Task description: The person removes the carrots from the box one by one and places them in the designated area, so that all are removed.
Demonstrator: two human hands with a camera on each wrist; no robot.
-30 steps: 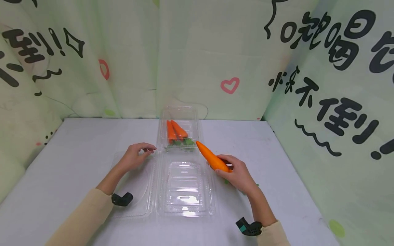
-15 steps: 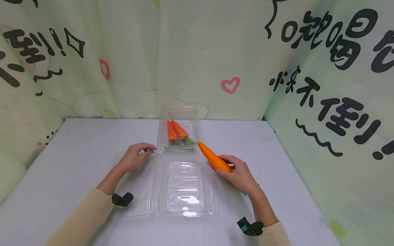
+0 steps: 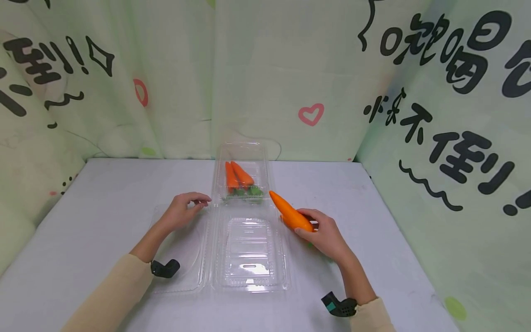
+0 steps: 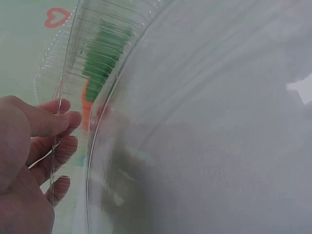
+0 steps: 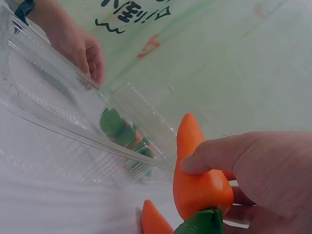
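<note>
My right hand (image 3: 321,233) grips an orange carrot (image 3: 290,211) by its thick end, with the tip pointing up and left; green leaves show at its base in the right wrist view. Just below it lies another carrot (image 5: 155,219), mostly hidden from the head. My left hand (image 3: 190,210) pinches the thin edge of a clear plastic container (image 4: 105,105), thumb on one side and fingers behind. In the back clear box (image 3: 265,168) lie two carrots (image 3: 240,174) with green tops toward me.
A clear plastic tray section (image 3: 249,249) lies nearest me in the middle, and a flat clear piece (image 3: 182,267) is at its left. The white table (image 3: 120,203) ends at printed curtains (image 3: 261,83) at the back and sides.
My right hand has drifted slightly to the right with the carrot, and more of the carrot beneath it shows. My left hand has stayed in place.
</note>
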